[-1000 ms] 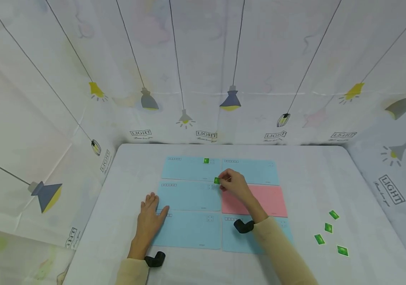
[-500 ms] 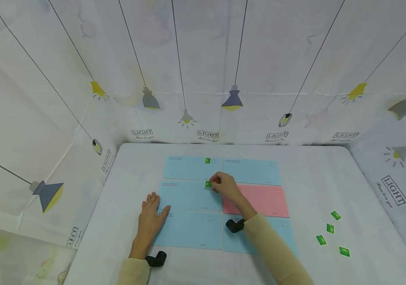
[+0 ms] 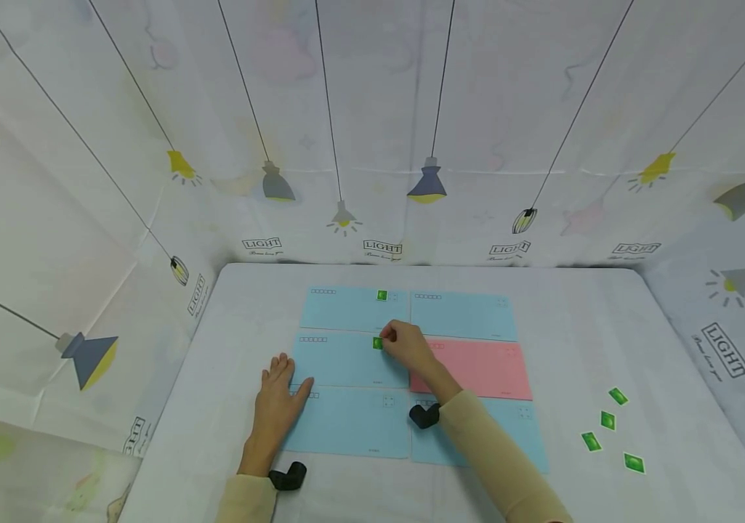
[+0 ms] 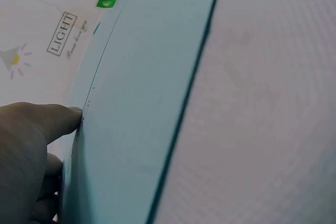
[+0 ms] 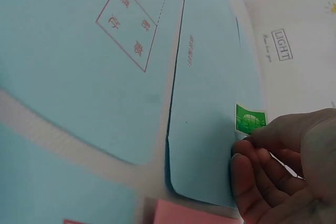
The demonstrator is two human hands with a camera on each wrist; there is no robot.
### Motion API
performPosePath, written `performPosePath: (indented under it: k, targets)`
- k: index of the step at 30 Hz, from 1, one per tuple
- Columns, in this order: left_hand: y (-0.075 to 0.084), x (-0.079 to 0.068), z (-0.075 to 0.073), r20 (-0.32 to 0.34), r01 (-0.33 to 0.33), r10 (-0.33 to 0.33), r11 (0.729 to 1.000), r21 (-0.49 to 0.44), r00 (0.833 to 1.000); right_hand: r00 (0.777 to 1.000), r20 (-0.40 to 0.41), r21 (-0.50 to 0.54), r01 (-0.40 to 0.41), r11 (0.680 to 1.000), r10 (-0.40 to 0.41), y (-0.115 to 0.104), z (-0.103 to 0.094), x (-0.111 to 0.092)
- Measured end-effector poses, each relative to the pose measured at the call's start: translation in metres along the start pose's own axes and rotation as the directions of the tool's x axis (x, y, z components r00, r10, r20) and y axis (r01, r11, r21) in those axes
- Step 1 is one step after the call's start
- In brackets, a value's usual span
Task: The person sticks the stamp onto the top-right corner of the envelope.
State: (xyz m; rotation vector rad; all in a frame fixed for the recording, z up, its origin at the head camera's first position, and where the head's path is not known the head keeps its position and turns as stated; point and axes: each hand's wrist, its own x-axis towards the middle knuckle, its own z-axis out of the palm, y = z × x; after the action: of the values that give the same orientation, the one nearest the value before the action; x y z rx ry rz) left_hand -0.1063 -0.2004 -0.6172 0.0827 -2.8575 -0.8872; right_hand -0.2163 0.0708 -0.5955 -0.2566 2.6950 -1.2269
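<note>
Between the fingertips of my right hand is a green postage stamp, pinched at its right side. It lies over the upper right corner of the middle-left blue envelope; whether it touches the paper I cannot tell. In the right wrist view the stamp shows a pale pattern on green, above the curled fingers. My left hand rests with fingers spread at the left edges of the middle-left and the lower-left blue envelope, its thumb over the latter's printed boxes.
On the upper-left blue envelope sits another green stamp. The right column holds an upper blue envelope, a pink envelope and a lower blue one. Several loose stamps lie on the white table to the right.
My right hand has moved left with the stamp, from the gap by the upper envelopes onto the middle-left envelope's corner, and come slightly nearer. My left hand has stayed put.
</note>
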Motion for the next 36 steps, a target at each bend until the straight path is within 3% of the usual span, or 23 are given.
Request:
performPosePath:
  k: [8,16,36]
  targets:
    - [0.0007,0.0008,-0.0005,0.014,0.009,-0.009,1.000,0.003,1.000,0.996,-0.025,-0.099,0.078,0.992,-0.080,0.0017,0.0046,0.0029]
    - [-0.0002,0.0004,0.0007,0.006,0.005,-0.005,1.000,0.004,1.000,0.984,-0.036,-0.235,0.160,0.959,-0.173,-0.0011,0.0066,0.0022]
    - [-0.0023,-0.0001,0.0021,0.001,0.008,-0.008,1.000,-0.006,1.000,0.993,-0.046,-0.243,0.092,0.966,-0.106,-0.0026,0.0105,-0.0007]
